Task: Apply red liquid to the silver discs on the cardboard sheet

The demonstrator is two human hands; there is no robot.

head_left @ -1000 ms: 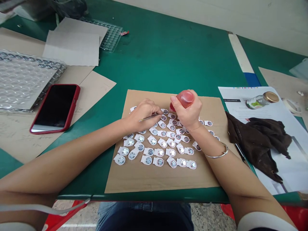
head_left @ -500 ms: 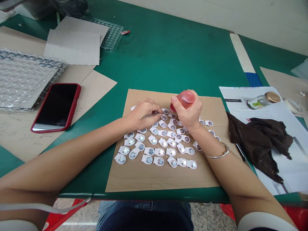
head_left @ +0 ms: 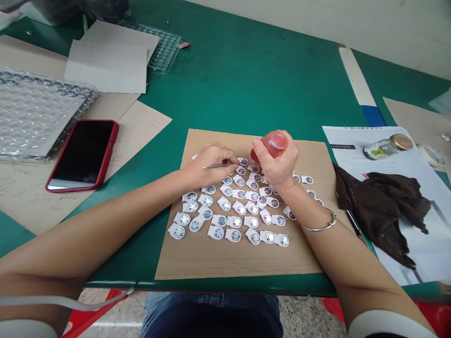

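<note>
A brown cardboard sheet point(head_left: 190, 263) lies in front of me, with several rows of small round silver-centred discs on white tabs point(head_left: 233, 234) on it. My left hand point(head_left: 215, 162) pinches thin metal tweezers point(head_left: 214, 166), their tip at a disc point(head_left: 243, 161) near the top of the rows. My right hand point(head_left: 280, 164) is wrapped round a red translucent squeeze bottle point(head_left: 275, 143), tilted with its lower end toward the same discs. The bottle's nozzle is hidden behind the thumb and fingers. Some discs are covered by the right hand and forearm.
To the left lie a red-cased phone point(head_left: 82, 155), a clear bubbled plastic tray point(head_left: 31, 117) and grey card sheets point(head_left: 109, 65). On the right are a dark brown cloth point(head_left: 380, 202), a glass jar point(head_left: 387, 146), printed paper point(head_left: 347, 157) and a tape roll point(head_left: 431, 156).
Both hands keep nearly the same place and grips. The left hand's tweezers tilt slightly flatter, and the right hand with the bottle shifts very slightly right.
</note>
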